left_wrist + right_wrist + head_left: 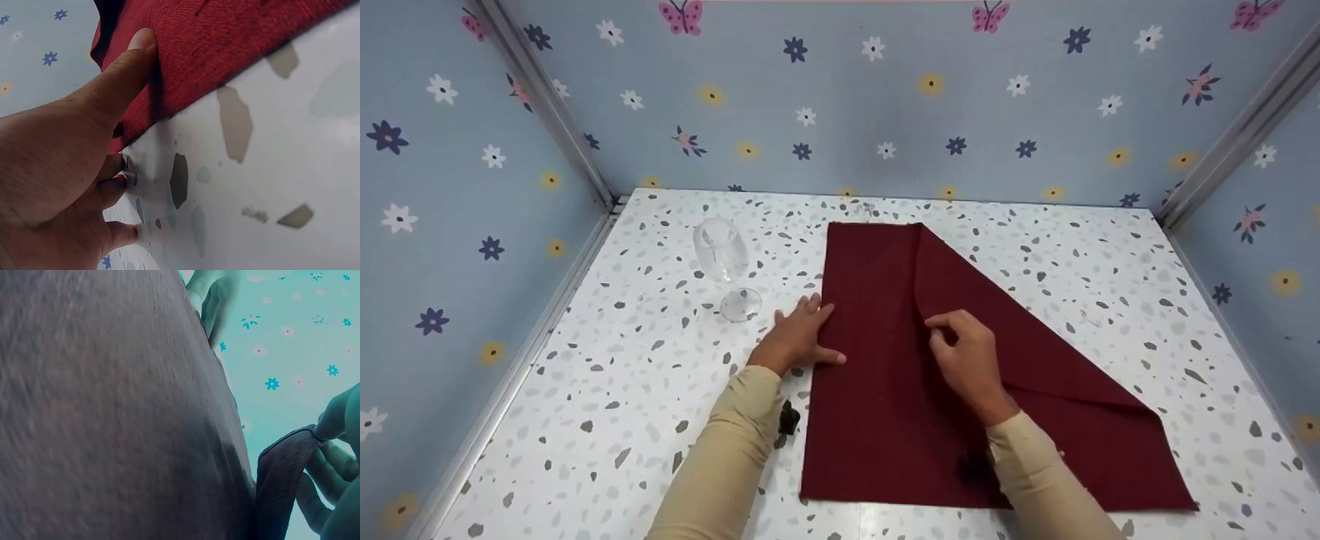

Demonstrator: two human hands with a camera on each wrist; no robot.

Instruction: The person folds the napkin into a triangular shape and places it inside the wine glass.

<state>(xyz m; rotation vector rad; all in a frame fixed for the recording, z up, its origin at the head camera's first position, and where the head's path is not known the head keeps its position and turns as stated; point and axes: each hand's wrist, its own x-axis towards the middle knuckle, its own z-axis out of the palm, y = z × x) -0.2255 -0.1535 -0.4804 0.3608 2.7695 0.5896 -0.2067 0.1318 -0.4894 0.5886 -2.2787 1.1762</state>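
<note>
A maroon cloth napkin point(870, 420) lies on the table, with its right part folded over in a slanting flap point(982, 300). My left hand point(799, 337) rests at the cloth's left edge with fingers spread. Its thumb point(121, 76) presses on the fabric, while other fingertips touch the speckled tabletop. My right hand point(967, 360) pinches the flap's edge near the middle of the cloth. Close up in the right wrist view, the lifted fold of cloth point(281, 478) sits between thumb and fingers, standing up from the layer beneath.
A clear stemmed glass point(722, 259) stands to the left of the cloth, just beyond my left hand. Near the cloth's back edge is a small transparent object point(866, 212). Flower-patterned panels point(870, 105) enclose the white speckled table point(607, 390) at the back and sides.
</note>
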